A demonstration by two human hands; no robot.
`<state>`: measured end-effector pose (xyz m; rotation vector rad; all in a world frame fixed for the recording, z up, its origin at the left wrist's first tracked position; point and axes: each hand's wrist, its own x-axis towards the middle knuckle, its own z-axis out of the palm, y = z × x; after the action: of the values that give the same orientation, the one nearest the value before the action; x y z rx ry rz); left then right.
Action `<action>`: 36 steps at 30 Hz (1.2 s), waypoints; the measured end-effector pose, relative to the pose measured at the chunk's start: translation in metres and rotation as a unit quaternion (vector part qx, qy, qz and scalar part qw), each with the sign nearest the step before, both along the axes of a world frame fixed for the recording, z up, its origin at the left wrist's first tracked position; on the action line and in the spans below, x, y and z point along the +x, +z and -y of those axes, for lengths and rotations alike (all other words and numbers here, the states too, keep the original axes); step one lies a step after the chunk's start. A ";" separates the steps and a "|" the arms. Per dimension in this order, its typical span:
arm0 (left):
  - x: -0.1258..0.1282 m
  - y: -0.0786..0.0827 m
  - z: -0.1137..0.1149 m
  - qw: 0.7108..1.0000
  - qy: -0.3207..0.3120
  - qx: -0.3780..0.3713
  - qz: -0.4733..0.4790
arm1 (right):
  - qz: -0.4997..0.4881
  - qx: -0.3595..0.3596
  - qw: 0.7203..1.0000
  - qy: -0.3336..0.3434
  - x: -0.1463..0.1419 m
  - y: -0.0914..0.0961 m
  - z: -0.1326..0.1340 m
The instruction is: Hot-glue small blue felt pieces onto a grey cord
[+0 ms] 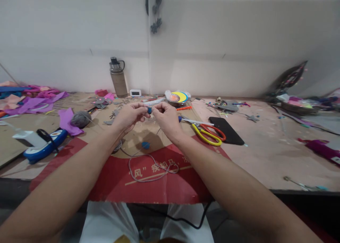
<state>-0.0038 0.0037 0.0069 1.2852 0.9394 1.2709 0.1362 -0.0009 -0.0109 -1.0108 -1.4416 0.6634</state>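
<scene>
Between the fingertips of both hands is a small blue piece (149,110), too small to tell its kind. My left hand (132,116) pinches it from the left, and my right hand (166,118) pinches it from the other side, thumbs and forefingers close together. Both are raised above the cardboard. Below them a second small blue piece (145,145) lies on the cardboard, touching a grey yarn strand (129,164). That strand loops over the red printed cardboard (111,181) toward my left wrist.
Scissors with red and yellow handles (208,134) and a black phone (225,130) lie right of my hands. A grey yarn ball (81,119), purple felt (67,121) and a blue-and-white power strip (45,145) are at left. Behind stand a bottle (118,80) and a small clock (135,93).
</scene>
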 end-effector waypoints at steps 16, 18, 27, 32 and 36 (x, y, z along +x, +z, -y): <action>-0.009 0.003 0.002 0.975 -0.013 0.095 -0.199 | 0.099 0.050 0.994 -0.021 0.009 -0.003 -0.003; -0.009 0.003 0.002 0.970 -0.012 0.100 -0.223 | 0.107 0.056 0.993 -0.017 0.008 -0.004 -0.002; -0.009 0.013 0.011 0.962 -0.016 0.104 -0.251 | 0.153 0.063 0.986 -0.009 0.009 -0.003 -0.001; -0.006 0.012 0.013 0.948 0.030 0.144 -0.282 | 0.180 0.079 0.980 -0.017 0.009 -0.002 0.000; -0.006 0.010 0.011 0.940 0.062 0.163 -0.293 | 0.161 0.045 0.986 0.024 0.007 -0.005 -0.001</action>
<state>-0.0095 -0.0075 0.0170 1.9571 1.2731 1.1886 0.1428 -0.0001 -0.0160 -1.0488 -1.7665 0.4786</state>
